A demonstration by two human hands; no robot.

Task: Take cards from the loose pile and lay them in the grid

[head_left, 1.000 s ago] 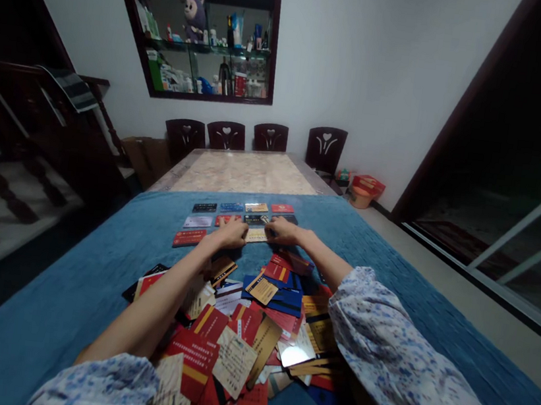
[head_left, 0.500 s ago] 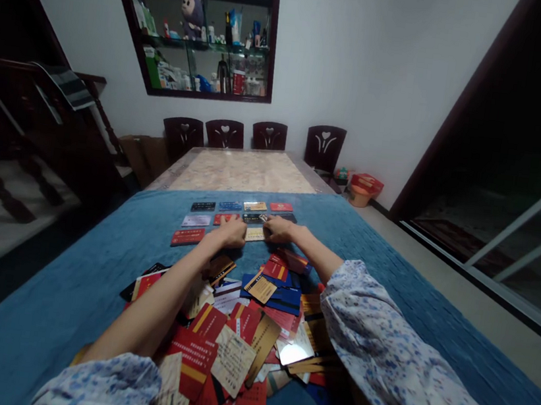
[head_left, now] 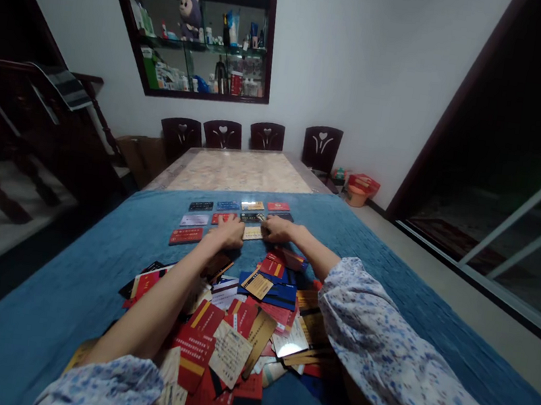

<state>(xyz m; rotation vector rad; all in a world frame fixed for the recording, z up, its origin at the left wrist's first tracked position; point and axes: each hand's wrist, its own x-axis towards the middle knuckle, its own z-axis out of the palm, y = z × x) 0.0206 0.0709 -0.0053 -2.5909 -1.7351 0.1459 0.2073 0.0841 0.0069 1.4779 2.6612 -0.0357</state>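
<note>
Bank-type cards lie in short rows on a blue cloth (head_left: 92, 272). My left hand (head_left: 229, 232) rests low over the middle of the rows, its fingertips apart at a red card (head_left: 221, 218). Beside it, my right hand (head_left: 277, 229) has bent fingers closed on a card (head_left: 261, 217), of which only a small light-and-dark edge shows. A cream card (head_left: 252, 233) lies flat between my hands, its ends close to both. A black card (head_left: 248, 217) is just beyond. Below my wrists spreads a loose heap of cards, including a red card (head_left: 205, 319) and a handwritten cream one (head_left: 230, 355).
More laid-out cards include a lower-left red card (head_left: 186, 236), a lilac card (head_left: 194, 220) and a far gold card (head_left: 253, 205). Past the cloth, the bare tabletop (head_left: 245, 169) runs toward several dark chairs (head_left: 321, 148). Stair railings stand left; a basket (head_left: 360, 191) sits on the floor.
My hands stay at nearly the same place over the rows. The whole view has shifted slightly; the cards show no clear movement.
</note>
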